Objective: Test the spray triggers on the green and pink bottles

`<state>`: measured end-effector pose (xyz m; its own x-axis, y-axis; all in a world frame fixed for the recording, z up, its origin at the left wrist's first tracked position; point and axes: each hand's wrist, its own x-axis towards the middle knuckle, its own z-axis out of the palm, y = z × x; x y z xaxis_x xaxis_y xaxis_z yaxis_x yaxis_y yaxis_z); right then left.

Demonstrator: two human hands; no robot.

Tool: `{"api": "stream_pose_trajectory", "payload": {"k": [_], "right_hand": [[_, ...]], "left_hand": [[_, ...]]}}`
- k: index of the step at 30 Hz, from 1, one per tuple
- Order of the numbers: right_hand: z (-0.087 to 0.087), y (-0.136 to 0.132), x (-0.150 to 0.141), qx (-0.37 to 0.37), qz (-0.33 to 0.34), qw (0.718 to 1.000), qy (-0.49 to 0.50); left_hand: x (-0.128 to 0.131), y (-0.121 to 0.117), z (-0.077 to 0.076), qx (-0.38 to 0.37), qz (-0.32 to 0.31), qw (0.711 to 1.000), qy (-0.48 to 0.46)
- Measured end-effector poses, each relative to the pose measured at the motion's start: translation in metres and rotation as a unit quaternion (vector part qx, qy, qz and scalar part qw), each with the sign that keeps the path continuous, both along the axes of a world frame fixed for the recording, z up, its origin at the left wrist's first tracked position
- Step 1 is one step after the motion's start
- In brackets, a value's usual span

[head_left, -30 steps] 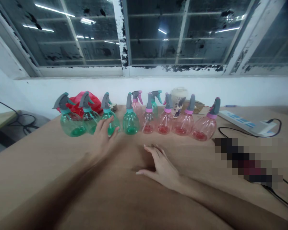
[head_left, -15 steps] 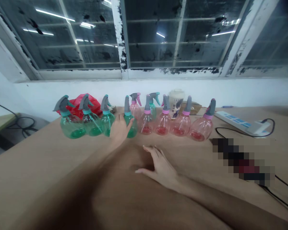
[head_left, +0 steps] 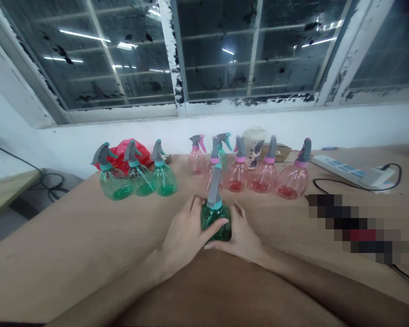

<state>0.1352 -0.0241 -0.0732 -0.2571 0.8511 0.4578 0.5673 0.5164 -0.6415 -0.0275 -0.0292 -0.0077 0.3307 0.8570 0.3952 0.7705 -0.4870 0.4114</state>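
A green spray bottle (head_left: 209, 217) with a grey and teal trigger head is between my two hands, in front of the row of bottles. My left hand (head_left: 186, 229) grips it from the left, thumb across its front. My right hand (head_left: 247, 238) closes around its right side, with the thumb low near the base. Three green spray bottles (head_left: 165, 179) stand at the back left. To the right, several pink spray bottles (head_left: 236, 177) with a little red liquid stand in a row, one partly hidden behind the held bottle.
Behind the row are another pink bottle (head_left: 197, 161), a teal-headed bottle (head_left: 222, 156), a printed cup (head_left: 254, 145), a cardboard box (head_left: 277, 153) and a red plastic bag (head_left: 132, 152). A power strip (head_left: 347, 170) and a blurred-out object (head_left: 357, 229) with cables lie at the right.
My left hand has brought the green spray bottle from the row toward me, to the middle of the table. My right hand, open before, has closed on its right side.
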Motion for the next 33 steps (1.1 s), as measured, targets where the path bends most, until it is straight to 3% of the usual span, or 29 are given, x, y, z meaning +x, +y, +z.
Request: {"api": "stream_pose_trajectory", "payload": {"k": [4,11,17,26,33], "right_hand": [[0.000,0.000,-0.001,-0.015,-0.007,1.000,0.010],[-0.001,0.001,-0.001,-0.040,0.012,0.997,0.069],[0.001,0.002,0.000,-0.044,0.038,0.990,0.130],[0.001,0.001,0.000,-0.018,0.036,0.992,0.123],[-0.007,0.002,0.001,-0.029,-0.042,0.997,0.061]], "left_hand": [[0.008,0.006,0.001,-0.046,-0.010,0.996,-0.071],[0.034,0.027,0.015,-0.049,-0.071,0.974,-0.209],[0.038,0.045,0.016,-0.065,-0.100,0.971,-0.207],[0.045,0.048,0.020,0.010,-0.094,0.977,-0.191],[0.044,0.051,0.013,-0.002,-0.111,0.973,-0.204]]}}
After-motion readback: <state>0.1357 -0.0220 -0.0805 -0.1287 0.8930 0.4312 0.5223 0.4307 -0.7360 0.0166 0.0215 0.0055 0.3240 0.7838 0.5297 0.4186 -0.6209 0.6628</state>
